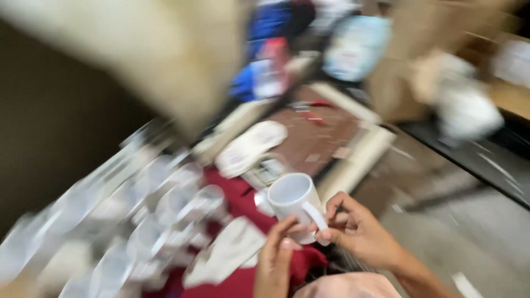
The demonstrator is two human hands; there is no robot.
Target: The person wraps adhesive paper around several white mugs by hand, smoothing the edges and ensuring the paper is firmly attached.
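Both hands are holding a white mug [294, 200] over a red cloth [243, 205].

The right hand [361, 230] is gripping the mug's handle, its fingers [334, 206] curled around it; the left hand [274, 262] is touching the mug's lower side with narrow fingers [282, 227]. The mug is sitting upright, mouth open upward, above the cloth's right edge. Blurred clear glasses [165, 204] are crowding the cloth's left side, and a white plate [249, 144] is lying just beyond it.
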